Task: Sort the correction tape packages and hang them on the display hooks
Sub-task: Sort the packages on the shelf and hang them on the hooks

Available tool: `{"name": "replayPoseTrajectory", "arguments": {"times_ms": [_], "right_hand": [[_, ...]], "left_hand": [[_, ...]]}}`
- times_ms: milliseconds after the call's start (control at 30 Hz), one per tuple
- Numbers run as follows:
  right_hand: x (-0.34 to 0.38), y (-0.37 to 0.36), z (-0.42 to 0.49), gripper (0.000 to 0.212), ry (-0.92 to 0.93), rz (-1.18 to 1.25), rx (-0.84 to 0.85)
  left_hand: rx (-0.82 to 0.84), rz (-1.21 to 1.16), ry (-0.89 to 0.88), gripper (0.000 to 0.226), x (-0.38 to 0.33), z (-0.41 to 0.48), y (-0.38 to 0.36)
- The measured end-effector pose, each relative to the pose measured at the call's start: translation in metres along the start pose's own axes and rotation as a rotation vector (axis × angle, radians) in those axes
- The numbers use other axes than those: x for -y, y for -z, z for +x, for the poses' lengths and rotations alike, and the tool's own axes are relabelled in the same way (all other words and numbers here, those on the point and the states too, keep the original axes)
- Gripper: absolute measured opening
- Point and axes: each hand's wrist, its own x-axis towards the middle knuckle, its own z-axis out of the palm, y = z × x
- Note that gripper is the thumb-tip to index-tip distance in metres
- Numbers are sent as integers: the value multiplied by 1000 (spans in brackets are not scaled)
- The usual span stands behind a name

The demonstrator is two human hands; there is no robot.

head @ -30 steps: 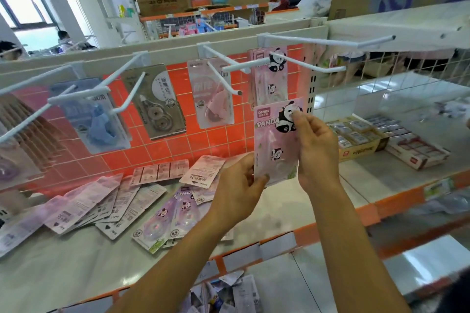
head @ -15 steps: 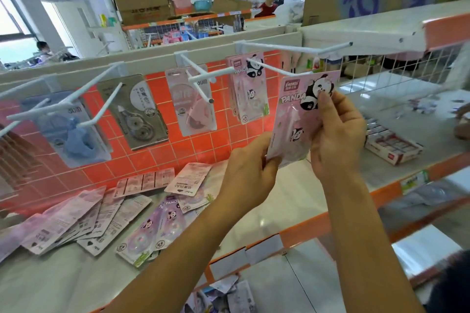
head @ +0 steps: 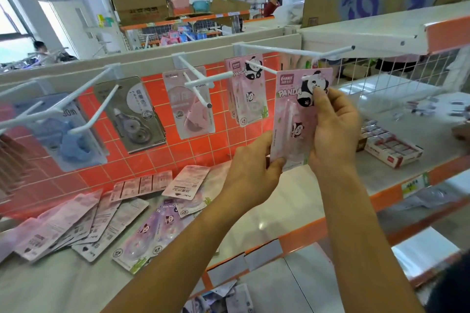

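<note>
On the near left of the shelf (head: 63,284), loose correction tape packages (head: 84,223) lie fanned and overlapping. Just right of them, the left hand (head: 250,172) pinches the bottom corner of a pink panda package (head: 290,119). The right hand (head: 333,129) grips its right edge, with its top at the tip of a white hook (head: 265,68). Farther back hang more panda packages (head: 245,89), and red boxes (head: 391,147) sit to the right.
</note>
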Motion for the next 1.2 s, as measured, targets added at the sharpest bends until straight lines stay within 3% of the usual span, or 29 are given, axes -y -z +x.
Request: {"name": "replayPoseTrajectory", "arguments": {"times_ms": [300, 533, 800, 967, 1100, 1200], "right_hand": [[-30, -27, 31, 14, -7, -232, 16], [-59, -70, 71, 8, -50, -352, 51], [-82, -98, 98, 19, -112, -459, 56], [-96, -93, 97, 29, -106, -517, -1], [-119, -75, 80, 40, -151, -485, -80], [-140, -63, 52, 27, -150, -512, -75]], "left_hand": [[47, -57, 151, 15, 35, 28, -3], [72, 193, 247, 20, 72, 85, 13], [105, 174, 338, 23, 94, 117, 20], [127, 297, 314, 23, 114, 106, 23], [220, 526, 280, 19, 132, 79, 30], [313, 669, 322, 27, 161, 54, 33]]}}
